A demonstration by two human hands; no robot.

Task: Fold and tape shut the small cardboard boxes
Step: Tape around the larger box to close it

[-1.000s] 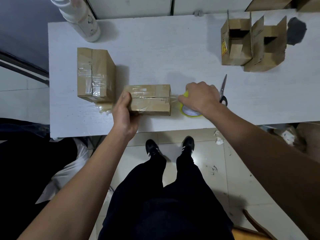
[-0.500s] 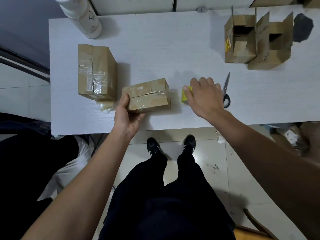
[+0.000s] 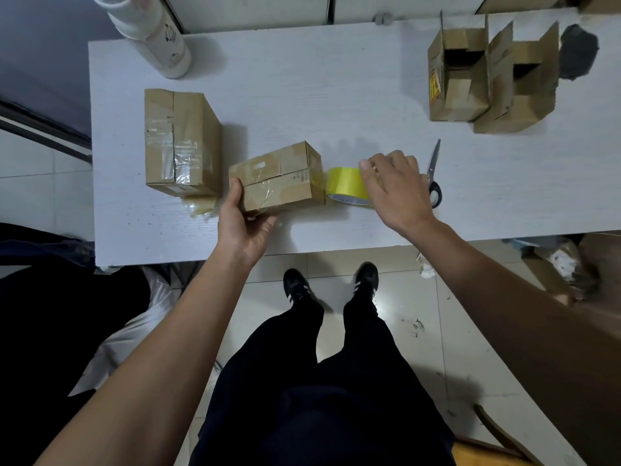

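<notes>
A small cardboard box (image 3: 279, 176), sealed with clear tape, lies tilted near the front edge of the white table (image 3: 302, 89). My left hand (image 3: 245, 223) grips its left end, thumb on top. A yellow tape roll (image 3: 344, 183) stands just right of the box. My right hand (image 3: 396, 190) hovers at the roll's right side with loosely bent fingers, its thumb at the roll's edge. A larger taped box (image 3: 181, 142) lies to the left. Two untaped boxes (image 3: 457, 79) (image 3: 517, 82) stand at the back right with flaps up.
Scissors (image 3: 433, 173) lie just right of my right hand. A white bottle (image 3: 158, 38) stands at the back left corner, and a dark object (image 3: 578, 52) sits at the back right. A scrap of clear tape (image 3: 201, 206) lies beside the larger box.
My right hand let go of the tape roll and shifted right, uncovering it. My left hand turned the small box, swinging its right end away from me.
</notes>
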